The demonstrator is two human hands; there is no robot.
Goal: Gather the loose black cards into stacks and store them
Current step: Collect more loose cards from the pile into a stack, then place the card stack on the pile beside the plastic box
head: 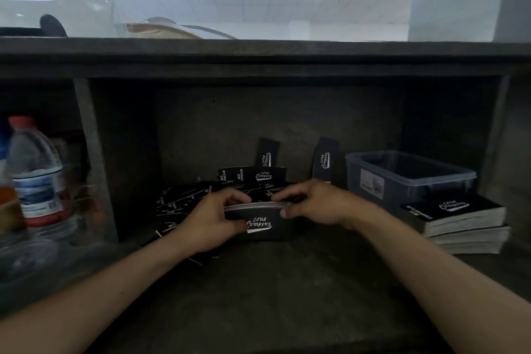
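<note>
Showing the head view: a stack of black cards stands on edge in the middle of a dark shelf compartment, printed face toward the camera, its long axis running left to right. The left hand grips the stack's left end, thumb on the near face. The right hand pinches its right end, fingers curled over the top edge.

Loose black cards lie fanned on the shelf floor just left of and beyond the stack, nearer the left hand. Two upright cards lean against the far wall behind the hands. A clear plastic bin sits to the right, nearer the right hand, with finished card stacks piled in front of it. Any further gathering therefore turns left and far; storing turns right.

Hidden or unclear:
- The left hand covers part of the loose pile.
- It cannot be told whether the stack's lower edge rests on the shelf floor.
- The bin's contents are too dark to read.
- A water bottle at far left is blurred.
</note>
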